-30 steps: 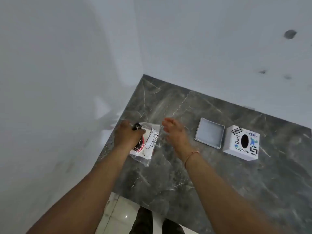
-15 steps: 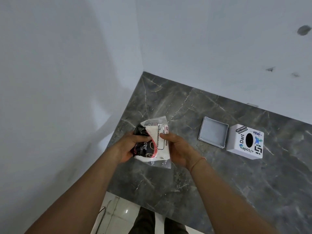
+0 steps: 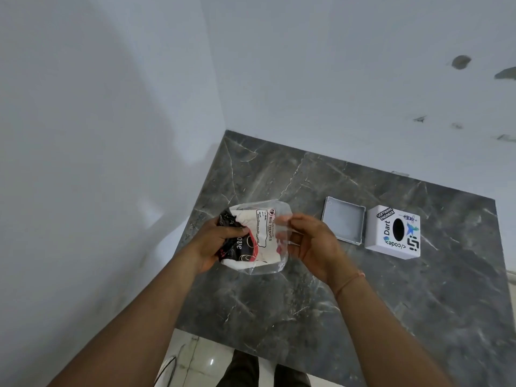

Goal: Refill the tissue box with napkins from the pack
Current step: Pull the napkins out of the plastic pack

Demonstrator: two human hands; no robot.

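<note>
Head view: early stage, nothing refilled yet. Napkin pack (image 3: 255, 237) is held up off the grey marble counter (image 3: 391, 303), centre of frame, both hands on it. Left hand (image 3: 216, 244) is closed round the pack's dark printed left end, thumb over the top. Right hand (image 3: 310, 244) is partly curled, fingertips (image 3: 283, 219) pinching the loose clear plastic at the pack's right edge, palm side otherwise free. White napkins show through the wrap and appear to be all inside; whether the wrap is torn open yet cannot be told.

Tissue box (image 3: 395, 235), white with stickers and a dark oval slot facing up, sits on the counter at centre right of frame, well apart from the hands. Its grey square base panel (image 3: 343, 220) lies just left of it, hollow side up, so the box looks already opened for loading.

Judged left to do: open the wrap, pull the napkins out, load them into the box, feed one through the slot, refit the panel
</note>
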